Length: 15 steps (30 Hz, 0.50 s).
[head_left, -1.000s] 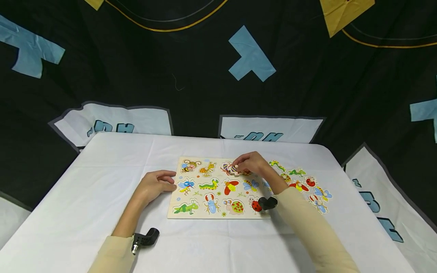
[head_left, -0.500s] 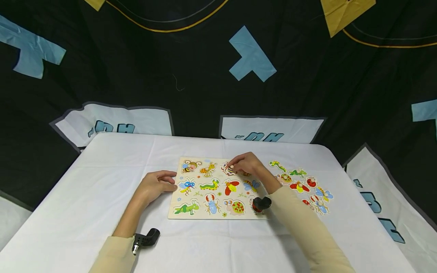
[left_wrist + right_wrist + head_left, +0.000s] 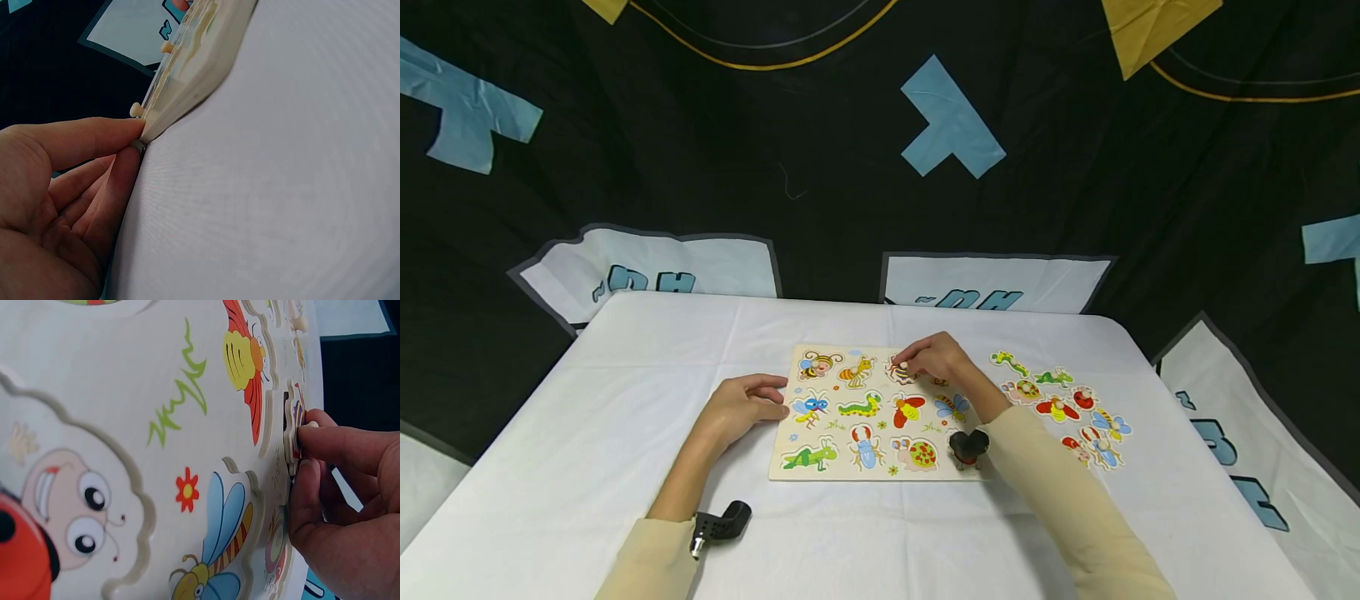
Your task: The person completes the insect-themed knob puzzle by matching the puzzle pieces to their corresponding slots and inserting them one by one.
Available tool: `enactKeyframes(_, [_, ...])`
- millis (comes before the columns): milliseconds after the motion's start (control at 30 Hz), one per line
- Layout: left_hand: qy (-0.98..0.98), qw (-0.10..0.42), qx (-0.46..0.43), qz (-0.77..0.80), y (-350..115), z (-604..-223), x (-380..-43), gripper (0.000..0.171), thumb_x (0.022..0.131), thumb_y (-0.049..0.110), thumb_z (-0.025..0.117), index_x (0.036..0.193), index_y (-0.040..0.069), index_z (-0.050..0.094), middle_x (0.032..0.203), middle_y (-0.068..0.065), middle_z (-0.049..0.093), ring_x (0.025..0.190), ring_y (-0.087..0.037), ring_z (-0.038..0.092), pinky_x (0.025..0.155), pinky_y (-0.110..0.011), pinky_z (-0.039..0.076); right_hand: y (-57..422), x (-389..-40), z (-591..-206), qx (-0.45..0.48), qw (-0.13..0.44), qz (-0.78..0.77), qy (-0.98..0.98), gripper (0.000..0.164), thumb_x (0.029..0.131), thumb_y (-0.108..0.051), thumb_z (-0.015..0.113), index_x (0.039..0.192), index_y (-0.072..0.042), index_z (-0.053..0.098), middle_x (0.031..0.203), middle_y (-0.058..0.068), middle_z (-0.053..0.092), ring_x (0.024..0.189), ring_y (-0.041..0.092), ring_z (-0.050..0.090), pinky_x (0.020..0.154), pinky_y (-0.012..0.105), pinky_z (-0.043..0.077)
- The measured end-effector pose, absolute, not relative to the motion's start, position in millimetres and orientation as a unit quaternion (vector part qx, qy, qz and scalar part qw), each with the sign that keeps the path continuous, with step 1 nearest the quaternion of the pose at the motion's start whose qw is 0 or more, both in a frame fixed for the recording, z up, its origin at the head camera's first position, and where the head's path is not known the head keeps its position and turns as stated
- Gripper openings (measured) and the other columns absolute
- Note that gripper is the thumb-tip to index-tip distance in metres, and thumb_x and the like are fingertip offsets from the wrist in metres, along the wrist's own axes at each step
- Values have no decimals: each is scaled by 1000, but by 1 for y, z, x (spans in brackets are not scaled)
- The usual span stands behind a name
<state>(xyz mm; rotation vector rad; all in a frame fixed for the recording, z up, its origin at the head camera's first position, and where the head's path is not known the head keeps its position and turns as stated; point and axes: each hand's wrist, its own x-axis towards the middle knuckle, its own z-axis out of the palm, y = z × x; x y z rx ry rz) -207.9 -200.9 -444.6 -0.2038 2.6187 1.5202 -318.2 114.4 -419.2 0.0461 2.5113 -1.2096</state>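
A light wooden peg puzzle board (image 3: 882,429) with printed insects lies flat on the white table. My left hand (image 3: 741,410) holds its left edge, thumb and forefinger at the rim in the left wrist view. At the board's back row, my right hand (image 3: 936,357) pinches a spider puzzle piece (image 3: 297,425) by its small peg, close over the board in the right wrist view. Fingers hide much of that piece. Recessed pictures near it include a red and yellow bug (image 3: 908,409) and a blue-winged bee (image 3: 952,407).
Several loose insect pieces lie right of the board, among them a green caterpillar (image 3: 1009,363), a red and yellow bug piece (image 3: 1057,409) and a stag beetle piece (image 3: 1102,447). Small pegs (image 3: 136,110) stand up along the board's left side. A black curtain hangs behind the table.
My right hand has moved left and slightly lower over the back row with the spider puzzle piece, uncovering a few loose pieces at the right. The left hand stays at the board's edge.
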Motion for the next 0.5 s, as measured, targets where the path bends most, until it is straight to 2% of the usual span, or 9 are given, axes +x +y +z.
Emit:
enactKeyframes(233, [856, 58, -66, 509, -202, -444, -207, 55, 80, 15, 82, 133, 7, 66, 102, -6, 70, 84, -13, 64, 76, -25, 48, 112, -320, -421, 16, 178, -423, 888, 20, 83, -9, 72, 94, -22, 84, 120, 2, 74, 94, 21, 57, 66, 30, 37])
enactKeyframes(500, [856, 56, -62, 510, -202, -444, -207, 54, 80, 14, 82, 132, 7, 66, 100, -6, 70, 83, -14, 64, 74, -24, 49, 114, -317, -421, 16, 173, -440, 881, 18, 83, -10, 76, 98, -18, 82, 114, 2, 74, 92, 20, 58, 71, 30, 40])
